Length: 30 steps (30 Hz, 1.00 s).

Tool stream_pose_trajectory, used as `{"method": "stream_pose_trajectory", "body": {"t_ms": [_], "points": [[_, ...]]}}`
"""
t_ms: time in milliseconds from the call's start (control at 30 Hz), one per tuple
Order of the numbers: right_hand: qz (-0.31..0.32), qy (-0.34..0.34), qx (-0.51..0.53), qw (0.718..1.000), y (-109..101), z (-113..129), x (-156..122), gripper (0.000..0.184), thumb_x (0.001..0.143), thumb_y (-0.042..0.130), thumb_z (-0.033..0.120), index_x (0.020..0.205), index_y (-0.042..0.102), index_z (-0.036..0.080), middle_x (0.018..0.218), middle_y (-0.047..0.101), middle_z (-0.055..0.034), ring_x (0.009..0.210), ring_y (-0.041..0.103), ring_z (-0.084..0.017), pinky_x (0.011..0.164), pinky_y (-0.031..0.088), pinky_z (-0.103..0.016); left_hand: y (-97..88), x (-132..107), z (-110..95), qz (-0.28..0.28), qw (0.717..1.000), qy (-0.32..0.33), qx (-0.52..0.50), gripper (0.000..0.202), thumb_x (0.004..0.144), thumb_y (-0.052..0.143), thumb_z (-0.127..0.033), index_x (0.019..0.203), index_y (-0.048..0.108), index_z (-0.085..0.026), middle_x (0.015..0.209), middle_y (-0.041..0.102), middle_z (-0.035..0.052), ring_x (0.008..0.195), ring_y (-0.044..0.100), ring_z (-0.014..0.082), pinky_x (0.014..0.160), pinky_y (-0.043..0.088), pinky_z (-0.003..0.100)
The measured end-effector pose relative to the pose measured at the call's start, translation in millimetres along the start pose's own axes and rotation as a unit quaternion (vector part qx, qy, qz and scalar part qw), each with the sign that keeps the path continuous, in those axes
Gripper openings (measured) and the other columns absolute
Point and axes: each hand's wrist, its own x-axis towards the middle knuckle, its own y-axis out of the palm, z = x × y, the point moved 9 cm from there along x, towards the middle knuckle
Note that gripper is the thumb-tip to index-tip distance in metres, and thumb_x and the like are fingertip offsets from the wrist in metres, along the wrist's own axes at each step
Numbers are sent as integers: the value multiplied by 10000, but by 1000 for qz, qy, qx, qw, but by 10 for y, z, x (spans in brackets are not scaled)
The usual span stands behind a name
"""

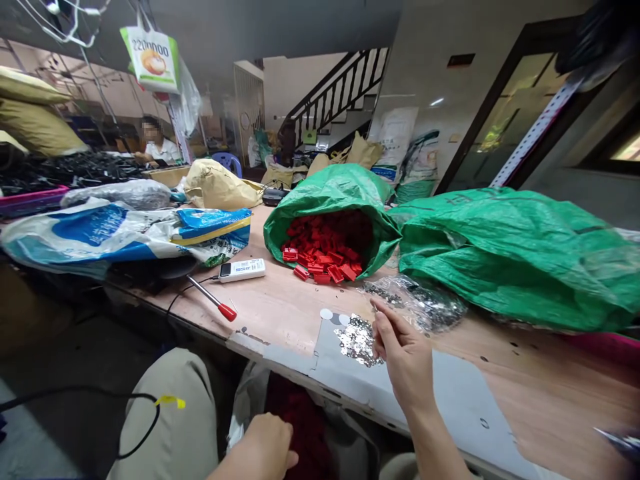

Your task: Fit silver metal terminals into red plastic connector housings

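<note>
My right hand (405, 353) is raised above the table edge, its thumb and fingers pinched together. Something tiny and dark shows at the fingertips, too small to name. Below and beside it, small shiny metal pieces (357, 339) lie in a heap on a grey sheet (460, 387). Low in front of my knees, my left hand (263, 443) is closed, with its fingers curled under and mostly hidden. Beside that hand, an open sack (247, 393) under the table edge holds dark red parts (303, 420).
Red plastic parts (325, 250) spill from a green sack (345, 183). A clear bag of metal pieces (435, 303), another green sack (515, 253), a red-handled lever (213, 298) and a white device (243, 269) occupy the table (285, 310). A person (160, 147) sits far left.
</note>
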Motion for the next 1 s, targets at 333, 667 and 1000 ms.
{"method": "stream_pose_trajectory", "body": {"t_ms": [333,667,1000], "points": [[-63,-15,9,998,-241,37,56,435,879,685,496,1189,713,192,631,456,49,464,360,-78,412,370,-227,-1440,103,-145,-216,945,149,-195,218,893,576,-346,954,765,-257,785,754,9,742,702,191,689,513,259],[-113,-33,11,993,-433,-6,129,417,850,712,467,1133,699,162,607,412,65,465,344,-79,414,347,-219,-2593,1013,357,-451,866,46,-210,457,765,532,52,1146,663,-165,1337,595,146,1316,462,264,1113,351,407],[-39,13,-325,945,-453,-261,318,287,836,602,401,918,745,165,690,665,-37,598,592,-186,568,461,-290,-1980,505,385,-437,806,115,-382,322,941,550,-368,1211,512,-197,1037,684,77,936,655,192,820,540,328]]}}
